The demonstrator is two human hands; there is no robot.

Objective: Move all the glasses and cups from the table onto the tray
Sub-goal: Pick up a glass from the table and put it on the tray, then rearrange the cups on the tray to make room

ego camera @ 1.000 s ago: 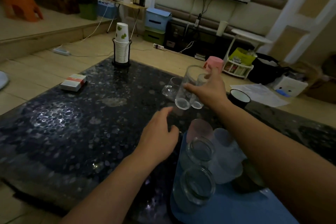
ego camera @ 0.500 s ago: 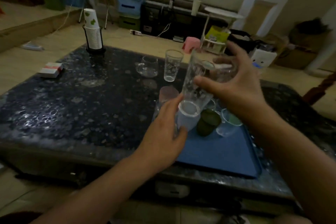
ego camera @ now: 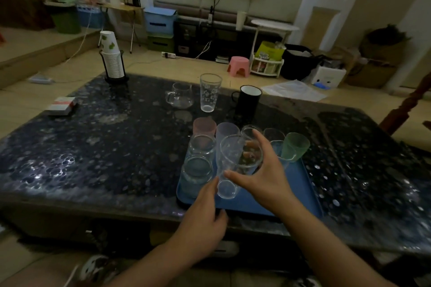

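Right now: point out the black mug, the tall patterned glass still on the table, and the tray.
black mug [ego camera: 247,105], head view, outer wall
tall patterned glass [ego camera: 209,93], head view, side wall
tray [ego camera: 303,184], head view, bare blue floor

Two hands [ego camera: 263,179], one tray [ego camera: 305,193]

A dark speckled table [ego camera: 116,147] carries a blue tray [ego camera: 305,196] at its near edge. Beyond the tray stand a clear jug [ego camera: 179,95], a tall patterned glass [ego camera: 209,92] and a black mug [ego camera: 248,102]. Far left of the tray sit a paper-cup holder [ego camera: 113,60] and a small box [ego camera: 61,106].
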